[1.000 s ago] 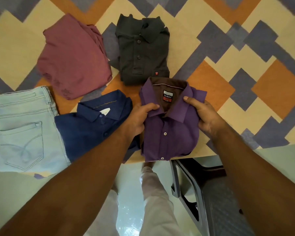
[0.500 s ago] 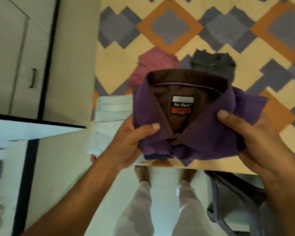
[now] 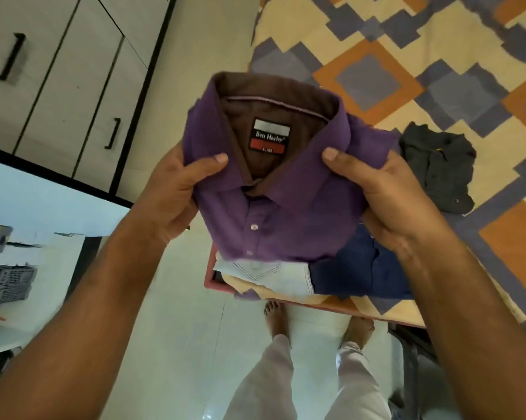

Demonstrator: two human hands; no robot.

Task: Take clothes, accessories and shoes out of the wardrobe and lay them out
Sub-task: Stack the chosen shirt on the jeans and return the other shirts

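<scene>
Both hands grip the folded purple shirt (image 3: 279, 204) at its collar, left hand (image 3: 176, 192) and right hand (image 3: 389, 201), holding it up above the bed (image 3: 437, 71) edge; keeping it level and folded should let it land flat beside the navy shirt (image 3: 361, 268).

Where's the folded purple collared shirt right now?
In the head view, the folded purple collared shirt is centre frame, held up between the left hand and right hand, above the bed's near edge.
</scene>
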